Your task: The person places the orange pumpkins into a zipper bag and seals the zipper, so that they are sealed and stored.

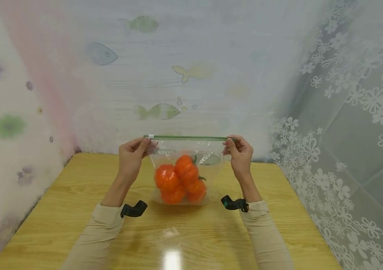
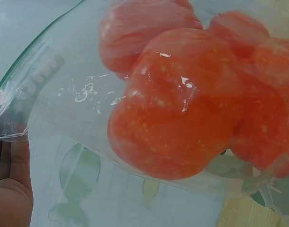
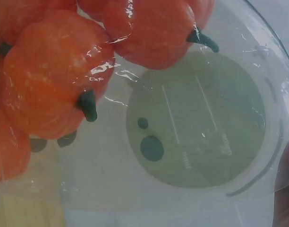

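A clear zip bag (image 1: 208,146) hangs upright between my hands, with several small orange pumpkins (image 1: 186,170) gathered low inside it. Green stems show on some pumpkins (image 3: 59,75) in the right wrist view. Along its top runs a green zip strip (image 1: 191,137), with a white slider (image 1: 151,136) at the left end. My left hand (image 1: 131,153) pinches the top left corner beside the slider. At the opposite corner, my right hand (image 1: 241,155) pinches the strip's right end. Whether the bag's bottom touches the table I cannot tell.
Beneath the bag is a yellow wooden table (image 1: 171,240). A wall with painted fish (image 1: 162,111) rises behind it, and a grey wall with white flowers (image 1: 375,99) stands on the right. Each wrist wears a black mount (image 1: 134,209).
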### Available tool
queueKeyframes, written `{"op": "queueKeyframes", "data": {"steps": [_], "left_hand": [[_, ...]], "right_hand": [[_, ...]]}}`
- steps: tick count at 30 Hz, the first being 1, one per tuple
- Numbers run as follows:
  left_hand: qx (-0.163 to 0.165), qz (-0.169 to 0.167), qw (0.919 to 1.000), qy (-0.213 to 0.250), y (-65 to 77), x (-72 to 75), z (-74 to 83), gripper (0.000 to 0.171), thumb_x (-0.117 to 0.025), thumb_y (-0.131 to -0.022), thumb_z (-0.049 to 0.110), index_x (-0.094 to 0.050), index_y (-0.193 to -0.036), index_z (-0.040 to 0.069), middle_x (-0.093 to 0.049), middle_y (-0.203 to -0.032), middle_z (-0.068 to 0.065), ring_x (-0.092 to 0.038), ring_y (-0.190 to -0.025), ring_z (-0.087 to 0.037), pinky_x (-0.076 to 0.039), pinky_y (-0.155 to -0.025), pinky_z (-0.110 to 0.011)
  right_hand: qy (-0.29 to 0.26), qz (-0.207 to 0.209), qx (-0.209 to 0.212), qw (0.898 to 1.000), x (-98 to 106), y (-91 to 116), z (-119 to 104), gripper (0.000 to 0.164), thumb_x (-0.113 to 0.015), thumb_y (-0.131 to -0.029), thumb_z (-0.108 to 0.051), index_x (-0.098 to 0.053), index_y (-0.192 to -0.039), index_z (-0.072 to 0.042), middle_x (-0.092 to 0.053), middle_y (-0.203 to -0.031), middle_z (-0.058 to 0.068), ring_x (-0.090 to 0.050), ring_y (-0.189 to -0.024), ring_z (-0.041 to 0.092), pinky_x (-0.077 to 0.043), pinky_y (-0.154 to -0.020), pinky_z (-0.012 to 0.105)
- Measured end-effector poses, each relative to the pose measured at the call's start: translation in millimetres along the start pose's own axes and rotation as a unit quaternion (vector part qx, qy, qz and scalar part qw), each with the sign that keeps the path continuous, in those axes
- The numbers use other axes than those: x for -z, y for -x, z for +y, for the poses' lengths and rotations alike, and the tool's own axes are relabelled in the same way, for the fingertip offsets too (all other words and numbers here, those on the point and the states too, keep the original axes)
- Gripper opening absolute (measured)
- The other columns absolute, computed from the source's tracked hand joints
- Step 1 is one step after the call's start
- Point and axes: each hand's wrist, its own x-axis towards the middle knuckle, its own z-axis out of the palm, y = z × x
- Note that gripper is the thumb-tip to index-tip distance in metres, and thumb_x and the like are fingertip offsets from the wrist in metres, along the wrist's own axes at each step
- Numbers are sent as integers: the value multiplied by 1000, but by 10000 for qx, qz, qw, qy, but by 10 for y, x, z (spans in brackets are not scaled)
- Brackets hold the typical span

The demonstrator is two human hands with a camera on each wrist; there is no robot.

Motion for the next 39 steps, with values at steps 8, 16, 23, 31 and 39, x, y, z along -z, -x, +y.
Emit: {"op": "queueKeyframes", "data": {"steps": [8, 16, 23, 31, 39], "left_hand": [[27, 54, 10000, 43, 54, -55, 1, 15, -64, -100, 5, -79, -100, 5, -78, -85, 0, -75, -80, -12, -63, -78, -27], [-105, 37, 9998, 133, 78, -112, -12, 16, -64, -99, 2, -80, -104, 2, -78, -84, 0, -75, -79, -12, -63, -76, -25], [-128, 173, 9998, 32, 110, -157, -13, 16, -65, -99, 2, -78, -107, -3, -78, -83, 0, -76, -79, -11, -62, -77, -25], [-73, 325, 9994, -26, 136, -173, -28, 25, -65, -99, 3, -69, -111, -18, -78, -83, 1, -75, -76, -11, -62, -77, -25], [-90, 436, 9990, 34, 150, -197, -24, 15, -65, -99, 2, -79, -102, 1, -77, -80, 1, -75, -74, -10, -62, -75, -23]], "right_hand": [[-108, 5, -36, 9999, 76, 28, -36, 9, -64, -99, 0, -70, -102, 6, -70, -80, -1, -64, -61, 10, -59, -61, 22], [432, 359, 669, 9962, 60, -2, -243, 12, -70, -93, 5, -72, -105, 6, -72, -97, 4, -68, -88, 14, -60, -80, 24], [429, 317, 1950, 9794, -270, -55, -558, 13, -69, -88, 9, -73, -100, 9, -72, -103, 9, -68, -102, 20, -57, -96, 33], [939, -1291, 1421, 9769, -803, 39, -634, 20, -69, -90, 6, -72, -111, 7, -69, -111, 22, -64, -109, 26, -53, -102, 36], [2190, -2358, 618, 9448, -1253, -11, -618, 26, -72, -96, -12, -70, -121, -4, -70, -121, 10, -59, -109, 27, -52, -98, 39]]}}
